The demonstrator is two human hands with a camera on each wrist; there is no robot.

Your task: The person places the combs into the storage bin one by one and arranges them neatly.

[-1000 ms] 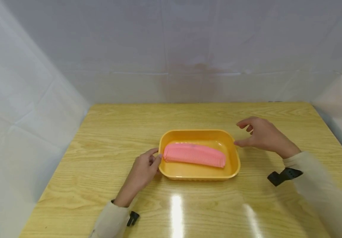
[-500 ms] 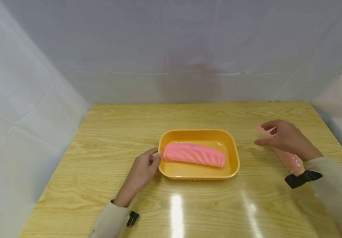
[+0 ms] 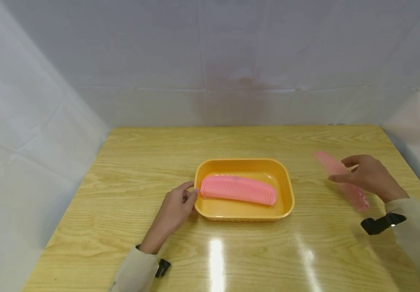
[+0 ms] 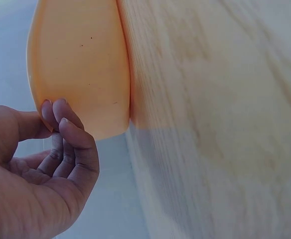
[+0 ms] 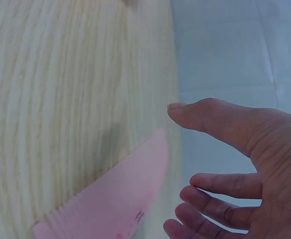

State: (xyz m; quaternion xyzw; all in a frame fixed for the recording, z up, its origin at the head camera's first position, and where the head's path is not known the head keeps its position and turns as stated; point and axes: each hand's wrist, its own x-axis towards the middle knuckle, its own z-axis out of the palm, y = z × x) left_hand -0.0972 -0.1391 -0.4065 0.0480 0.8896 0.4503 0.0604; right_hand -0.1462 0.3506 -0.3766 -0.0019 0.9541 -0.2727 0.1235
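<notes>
A yellow plastic tray (image 3: pixel 244 164) stands mid-table with a pink comb (image 3: pixel 238 190) lying inside, teeth facing me. My left hand (image 3: pixel 173 209) pinches the tray's left rim between thumb and fingers; the left wrist view shows them meeting on the edge of its wall (image 4: pixel 88 64). Off to the right, a second pink comb (image 3: pixel 349 192) lies slantwise on the wood. My right hand (image 3: pixel 370 176) hovers over this comb, thumb and fingers spread apart. In the right wrist view nothing lies between those fingers, and the comb (image 5: pixel 118 189) shows dark marks near its edge.
The wooden table (image 3: pixel 140 162) ends at a straight back edge below a pale sheet (image 3: pixel 246 61). Similar sheeting hangs at the left (image 3: pixel 31 121) and right sides. Each wrist carries a black strap (image 3: pixel 383 223).
My right hand has moved rightward from the tray's right rim, and the second comb has come into view beneath it. The left hand and the tray stay essentially in place.
</notes>
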